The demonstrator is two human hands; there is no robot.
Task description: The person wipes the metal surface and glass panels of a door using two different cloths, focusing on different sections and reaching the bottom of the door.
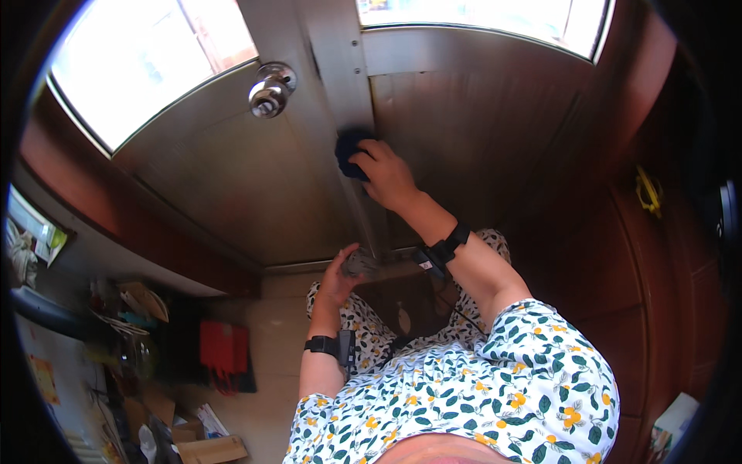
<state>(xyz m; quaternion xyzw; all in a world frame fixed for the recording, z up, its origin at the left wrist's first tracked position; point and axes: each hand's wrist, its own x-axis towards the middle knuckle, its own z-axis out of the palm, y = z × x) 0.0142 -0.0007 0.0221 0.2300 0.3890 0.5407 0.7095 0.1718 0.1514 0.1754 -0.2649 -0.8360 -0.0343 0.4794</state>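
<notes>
My right hand [385,174] grips a dark blue cloth [352,153] and presses it on the metal strip where the door's two panels meet. Below and to the left, my left hand [340,276] holds a grey, crumpled, see-through object [357,262], blurred, perhaps a steel scourer or a small clear container. It is near the foot of the metal door [261,191]. A round chrome door knob [270,93] sits on the door's left leaf, above and to the left of the cloth. Black straps with small devices are on both my wrists.
A red bag [224,348] stands on the tiled floor at the left, near cardboard boxes [211,449] and cluttered items. Reddish-brown wooden panels [579,290] rise at the right, with a yellow object [649,191] on them. A white box [675,420] lies at lower right.
</notes>
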